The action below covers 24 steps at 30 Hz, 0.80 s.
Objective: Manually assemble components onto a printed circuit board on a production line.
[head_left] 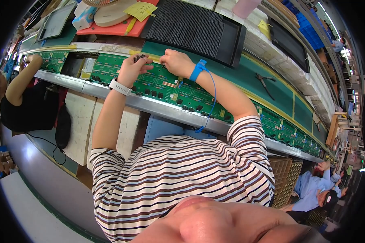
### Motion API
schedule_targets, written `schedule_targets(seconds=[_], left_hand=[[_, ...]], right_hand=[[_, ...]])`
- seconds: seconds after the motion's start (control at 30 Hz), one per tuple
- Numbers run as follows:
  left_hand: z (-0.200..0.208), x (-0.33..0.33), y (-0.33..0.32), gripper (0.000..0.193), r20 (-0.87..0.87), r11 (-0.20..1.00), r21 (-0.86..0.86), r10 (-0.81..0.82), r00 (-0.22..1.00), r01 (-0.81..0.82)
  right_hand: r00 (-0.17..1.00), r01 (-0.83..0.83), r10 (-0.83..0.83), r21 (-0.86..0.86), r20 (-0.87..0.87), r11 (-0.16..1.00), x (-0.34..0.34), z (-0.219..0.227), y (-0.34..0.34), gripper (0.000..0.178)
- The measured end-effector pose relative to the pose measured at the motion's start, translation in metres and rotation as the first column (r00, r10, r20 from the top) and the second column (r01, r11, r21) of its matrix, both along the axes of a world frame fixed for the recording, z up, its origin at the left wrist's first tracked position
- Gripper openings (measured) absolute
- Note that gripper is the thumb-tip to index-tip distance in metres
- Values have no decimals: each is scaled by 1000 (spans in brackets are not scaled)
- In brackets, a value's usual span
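My left hand [132, 72], with a pale band on its wrist, is closed around a bunch of small dark parts [139, 57] that stick up between thumb and fingers. Just to its right, my right hand [177, 64] is held over the green circuit board [150, 83], fingertips pinched together; whatever is between them is too small to make out. A blue wrist strap [198, 70] with a coiled cord circles my right wrist. Black blocky components [154, 94] line the board's near edge, and striped resistors and bare wires sit farther in.
Beyond my hands lies a black tray [233, 44] filled with rows of small dark parts. Pliers [265, 83] rest on the green bench to the right. More boards [54, 60] run along the metal rail [150, 106]. Other people work at the far left and lower right.
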State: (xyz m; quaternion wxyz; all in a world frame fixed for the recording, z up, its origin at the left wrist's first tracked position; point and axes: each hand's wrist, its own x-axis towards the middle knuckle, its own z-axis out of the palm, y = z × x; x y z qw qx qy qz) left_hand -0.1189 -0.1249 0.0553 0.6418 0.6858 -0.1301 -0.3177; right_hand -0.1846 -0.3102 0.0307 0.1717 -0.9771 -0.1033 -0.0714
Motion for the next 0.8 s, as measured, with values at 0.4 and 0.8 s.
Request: schedule_targets(seconds=[0.4,0.8], left_hand=[[-8,2,-8,26,-124,995,-105,-8,992,-5],[-7,5,-13,21,-101,998,-69,-10,995,3]], right_hand=[[999,38,-31,640,-22,767,5,18,21,22],[983,183,-96,745,-159,641,19,4,25,18]])
